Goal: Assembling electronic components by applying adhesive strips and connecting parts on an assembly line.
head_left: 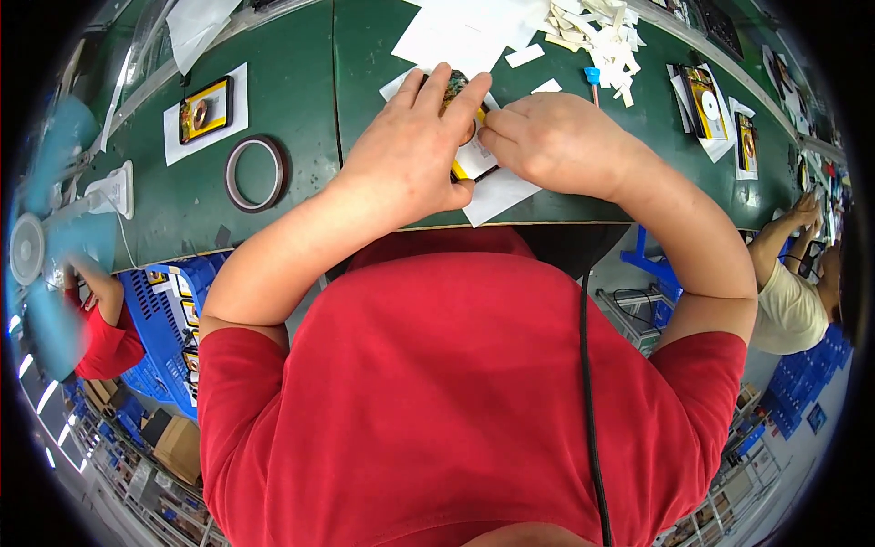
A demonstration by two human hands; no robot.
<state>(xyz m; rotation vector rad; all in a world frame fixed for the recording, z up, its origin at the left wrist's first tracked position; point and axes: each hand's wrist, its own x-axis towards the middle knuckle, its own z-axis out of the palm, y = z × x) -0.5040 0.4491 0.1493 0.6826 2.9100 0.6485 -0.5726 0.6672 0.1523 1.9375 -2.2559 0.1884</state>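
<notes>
A flat, phone-like electronic device (pixel 476 162), with yellow edging, an exposed circuit board and a whitish panel, lies on white paper (pixel 499 198) near the table's front edge. My left hand (pixel 410 141) reaches across it with fingers spread. Its thumb is at the near edge and its fingertips at the far end, so it holds the device in place. My right hand (pixel 561 141) is closed in a pinch against the device's right side. Whatever sits between its fingertips is hidden. Both hands cover much of the device.
On the green table (pixel 301 82) are a tape roll (pixel 230 173), a similar device (pixel 206 111) on paper, a heap of white strips (pixel 606 36) and a blue-capped tool (pixel 592 75). More devices (pixel 704 102) lie right. A fan (pixel 32 246) and blue crate (pixel 159 319) stand left; co-workers sit both sides.
</notes>
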